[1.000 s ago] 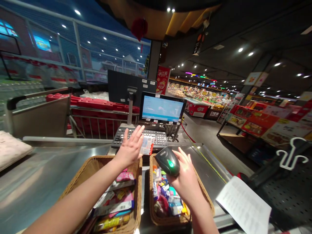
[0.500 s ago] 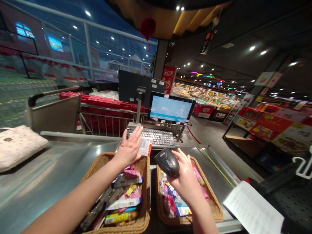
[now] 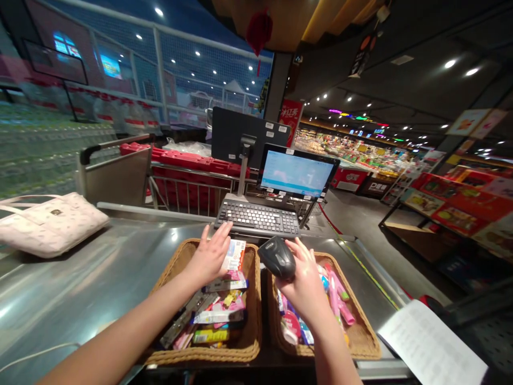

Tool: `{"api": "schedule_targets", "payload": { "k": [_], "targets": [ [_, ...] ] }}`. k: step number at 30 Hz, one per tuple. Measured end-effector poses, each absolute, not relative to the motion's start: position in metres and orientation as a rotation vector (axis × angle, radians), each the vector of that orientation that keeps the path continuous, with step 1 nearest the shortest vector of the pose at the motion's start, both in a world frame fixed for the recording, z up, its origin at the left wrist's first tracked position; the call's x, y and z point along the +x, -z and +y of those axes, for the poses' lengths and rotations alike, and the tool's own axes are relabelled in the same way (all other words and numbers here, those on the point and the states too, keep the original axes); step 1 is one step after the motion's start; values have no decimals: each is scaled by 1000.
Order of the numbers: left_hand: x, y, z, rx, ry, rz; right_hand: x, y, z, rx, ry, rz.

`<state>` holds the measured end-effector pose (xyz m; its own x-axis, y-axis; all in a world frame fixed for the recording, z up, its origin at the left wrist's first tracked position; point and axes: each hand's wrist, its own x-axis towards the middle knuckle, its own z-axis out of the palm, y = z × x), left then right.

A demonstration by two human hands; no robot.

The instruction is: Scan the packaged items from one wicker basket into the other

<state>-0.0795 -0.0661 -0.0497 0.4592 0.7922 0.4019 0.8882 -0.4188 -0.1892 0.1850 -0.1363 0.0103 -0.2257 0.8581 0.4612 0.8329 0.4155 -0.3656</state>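
Note:
My left hand point(image 3: 212, 254) reaches over the left wicker basket point(image 3: 258, 305), palm down. It holds a flat white-and-red packet point(image 3: 235, 253) by its edge, with the thumb side partly hidden. Candy sticks and wrapped sweets point(image 3: 219, 316) lie jumbled in this basket. My right hand point(image 3: 302, 272) is wrapped round a black handheld barcode scanner point(image 3: 277, 258), whose head points up and to the left. Beneath it stands the right wicker basket point(image 3: 371, 337), with pink, blue and white packages point(image 3: 335, 299) inside.
Behind the baskets are a black keyboard point(image 3: 258, 218) and a lit screen point(image 3: 297, 172), with a second monitor point(image 3: 246, 136) turned away. A pale handbag point(image 3: 60, 224) rests on the metal counter point(image 3: 132, 254). Printed paper point(image 3: 433, 342) lies at the right.
My left hand has drawn the packet back from the keyboard's edge to over the left basket. The scanner stays in my right hand, and the whole view has shifted slightly.

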Motion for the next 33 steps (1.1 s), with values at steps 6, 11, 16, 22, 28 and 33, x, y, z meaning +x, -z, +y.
{"api": "schedule_targets", "payload": {
  "k": [6,11,16,22,28,33],
  "targets": [
    [-92,79,-79,-2465,191,-1488,173,-7,-137,-1422,-65,-2080],
    [-96,95,-88,-2571,27,-1568,166,-5,-138,-1397,-80,-2088],
    [-101,107,-91,-2626,-86,-1615,163,-2,-138,-1392,-97,-2100],
    [-104,121,-94,-2677,-179,-1664,162,-2,-140,-1408,-117,-2078],
    [-99,127,-94,-2725,-173,-1787,167,2,-144,-1443,-150,-2033],
    [-83,117,-87,-2792,119,-1576,181,6,-149,-1503,-145,-1967]
  ]
}}
